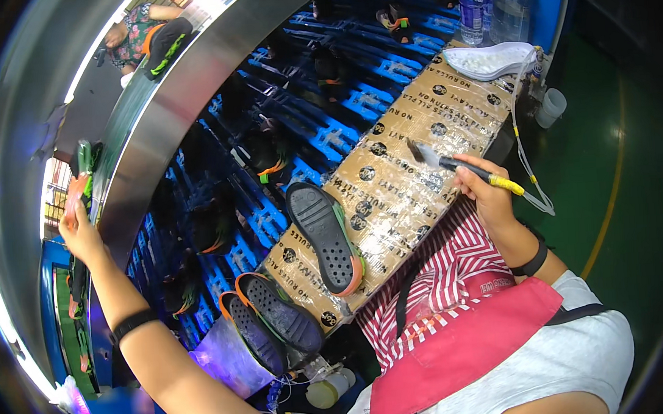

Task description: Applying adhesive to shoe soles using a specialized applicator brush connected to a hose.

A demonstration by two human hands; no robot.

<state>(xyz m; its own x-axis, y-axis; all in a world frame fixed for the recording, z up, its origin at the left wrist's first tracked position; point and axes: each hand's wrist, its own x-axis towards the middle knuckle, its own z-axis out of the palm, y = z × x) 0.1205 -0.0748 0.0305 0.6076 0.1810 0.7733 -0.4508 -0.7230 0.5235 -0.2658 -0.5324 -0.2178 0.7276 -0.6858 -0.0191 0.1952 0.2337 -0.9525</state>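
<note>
I see the cardboard-covered tabletop (398, 184), presumably wrapped for protection; 3 dark, holed soles (322, 234) at its left, likely for easy reach; my left grip (83, 236) closed on an orange-green shoe (78, 186), leftmost; my right grip (484, 190) pinching a brush (448, 163) pen-style, apparently for control.

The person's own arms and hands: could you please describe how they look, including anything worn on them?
The left hand and right hand are bare, without gloves. Each forearm wears a plain dark band, one on the left and one on the right. The shirt is pale, light grey or white.
</note>
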